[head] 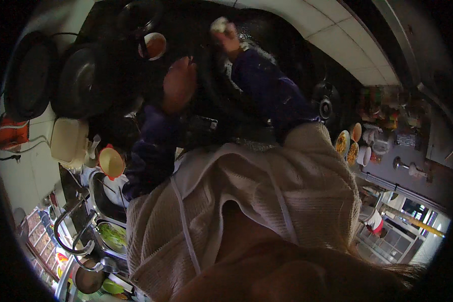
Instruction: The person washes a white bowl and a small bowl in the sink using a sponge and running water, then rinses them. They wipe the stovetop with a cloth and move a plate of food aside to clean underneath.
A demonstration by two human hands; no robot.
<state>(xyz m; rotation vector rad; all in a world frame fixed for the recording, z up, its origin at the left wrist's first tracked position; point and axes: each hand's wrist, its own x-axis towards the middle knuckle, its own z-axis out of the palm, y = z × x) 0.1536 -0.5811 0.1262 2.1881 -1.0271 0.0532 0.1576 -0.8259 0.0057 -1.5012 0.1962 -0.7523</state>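
Note:
My right hand [228,37] grips a whitish wad [219,25], perhaps a cloth or sponge. It is held over a dark, glossy surface with whitish wet streaks [264,53] near the forearm; whether this is a large pan or the stovetop is unclear in the dim light. My left hand [179,85], blurred, hovers further left with its fingers bent. I cannot tell whether it holds anything. Beyond it stands a white bowl [158,46] with reddish-brown contents, partly crossed by a dark handle.
Two dark oval pans [81,81] lean by the left wall, near a beige plastic container [70,143] and a yellow red-rimmed pot [111,162]. A sink [94,185] with a faucet [66,226] and leafy greens [113,236] lies lower left. A burner [325,105] and food bowls [352,153] are right.

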